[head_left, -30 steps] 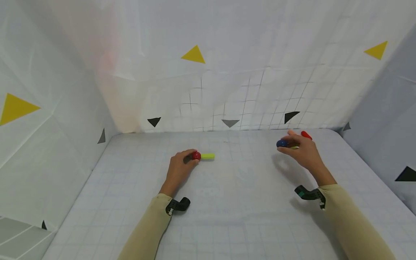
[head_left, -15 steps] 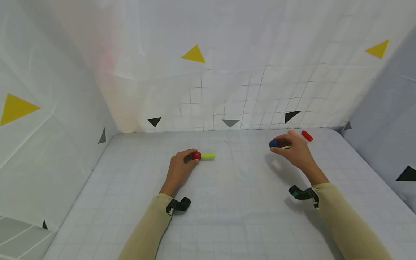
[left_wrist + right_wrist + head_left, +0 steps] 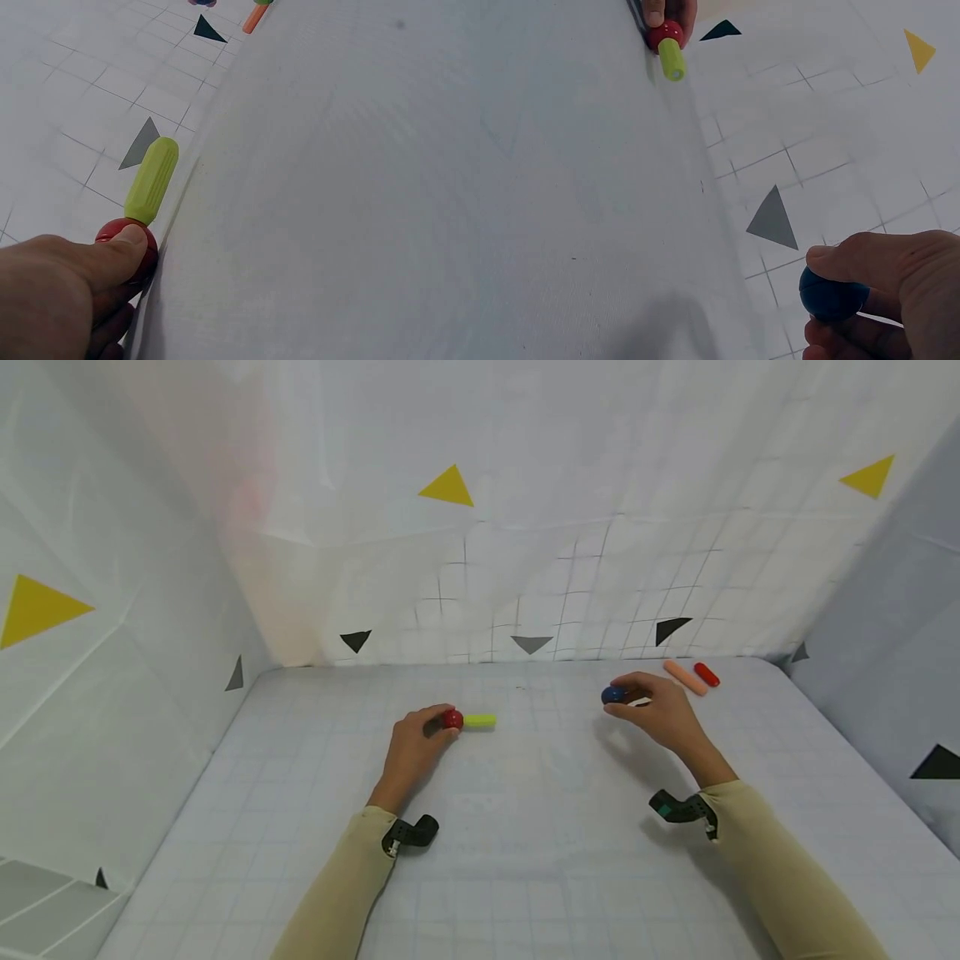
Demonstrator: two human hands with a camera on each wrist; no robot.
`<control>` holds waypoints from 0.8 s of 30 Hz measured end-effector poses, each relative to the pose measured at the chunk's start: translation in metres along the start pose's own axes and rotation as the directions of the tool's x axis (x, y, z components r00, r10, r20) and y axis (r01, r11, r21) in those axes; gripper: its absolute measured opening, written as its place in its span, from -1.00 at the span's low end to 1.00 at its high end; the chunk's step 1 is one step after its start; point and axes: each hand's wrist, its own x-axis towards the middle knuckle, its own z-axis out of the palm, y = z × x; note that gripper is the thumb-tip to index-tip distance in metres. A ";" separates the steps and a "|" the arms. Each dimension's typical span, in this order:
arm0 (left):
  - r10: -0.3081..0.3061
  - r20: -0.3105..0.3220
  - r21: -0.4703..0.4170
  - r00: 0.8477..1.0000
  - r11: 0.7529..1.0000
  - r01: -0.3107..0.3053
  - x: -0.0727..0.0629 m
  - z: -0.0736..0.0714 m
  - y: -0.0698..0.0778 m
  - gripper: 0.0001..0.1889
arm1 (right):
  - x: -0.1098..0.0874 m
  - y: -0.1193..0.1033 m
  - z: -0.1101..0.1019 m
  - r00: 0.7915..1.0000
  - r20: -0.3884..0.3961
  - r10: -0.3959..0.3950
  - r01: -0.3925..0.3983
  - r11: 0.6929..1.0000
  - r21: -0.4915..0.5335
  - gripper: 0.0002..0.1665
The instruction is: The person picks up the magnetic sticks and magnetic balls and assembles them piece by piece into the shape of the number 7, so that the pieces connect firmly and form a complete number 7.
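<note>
My left hand (image 3: 412, 747) pinches a red ball (image 3: 453, 719) between thumb and fingers, low over the white table. A ribbed yellow-green stick (image 3: 480, 720) extends from the ball to the right; in the left wrist view the stick (image 3: 152, 180) meets the red ball (image 3: 146, 259) end-on. My right hand (image 3: 663, 717) grips a blue ball (image 3: 613, 694) by thumb and fingertips, raised above the table with a shadow beneath. In the right wrist view the blue ball (image 3: 831, 294) partly hides the curled fingers behind it.
An orange stick (image 3: 685, 677) and a shorter red stick (image 3: 707, 674) lie at the table's back right, behind my right hand. A white wall (image 3: 390, 560) with triangle markers rises along the back edge. Side walls flank the table (image 3: 525, 827).
My right hand has moved left with the blue ball, uncovering more of the orange and red sticks. My left hand stays in place with the red ball and yellow-green stick.
</note>
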 end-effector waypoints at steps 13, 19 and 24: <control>-0.001 0.003 -0.003 1.000 1.000 0.001 -0.001 -0.001 0.001 -0.56 | 0.004 -0.015 0.011 1.000 0.021 -0.001 0.001 1.000 0.020 -0.51; 0.019 0.004 -0.012 1.000 1.000 -0.019 0.000 -0.001 -0.001 -0.56 | 0.007 -0.020 0.016 0.999 0.050 0.004 -0.006 0.999 0.045 -0.52; 0.022 -0.001 -0.029 1.000 0.999 -0.022 -0.001 -0.001 -0.001 -0.56 | 0.009 -0.019 0.022 0.998 0.062 -0.006 0.002 0.998 0.068 -0.51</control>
